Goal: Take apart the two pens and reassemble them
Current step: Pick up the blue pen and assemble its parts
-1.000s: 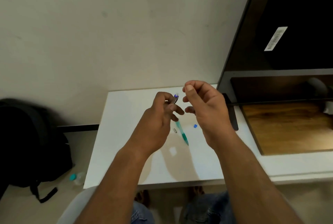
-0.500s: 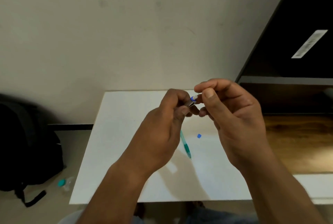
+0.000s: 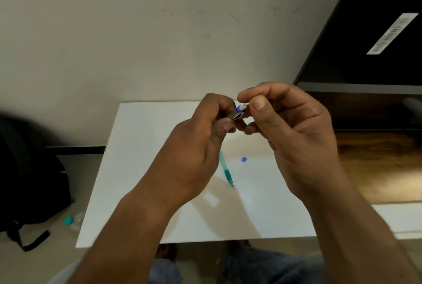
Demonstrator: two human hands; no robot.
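Fingers of the left hand (image 3: 194, 146) curl round a blue-tipped pen barrel (image 3: 238, 112), while the right hand (image 3: 294, 133) pinches its white end. Green translucent pen (image 3: 226, 169) lies on the white table (image 3: 137, 169) beside a small blue piece (image 3: 244, 159).

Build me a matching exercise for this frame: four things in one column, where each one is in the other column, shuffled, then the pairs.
Things
1. blue pen
2. green pen
3. blue piece
4. backpack

Places
A. on the floor, left of the table
B. lying on the table, partly hidden by the left hand
C. gripped in the left hand, tip pinched by the right hand
D. alone on the table, right of the green pen

Pairs: 1-C, 2-B, 3-D, 4-A
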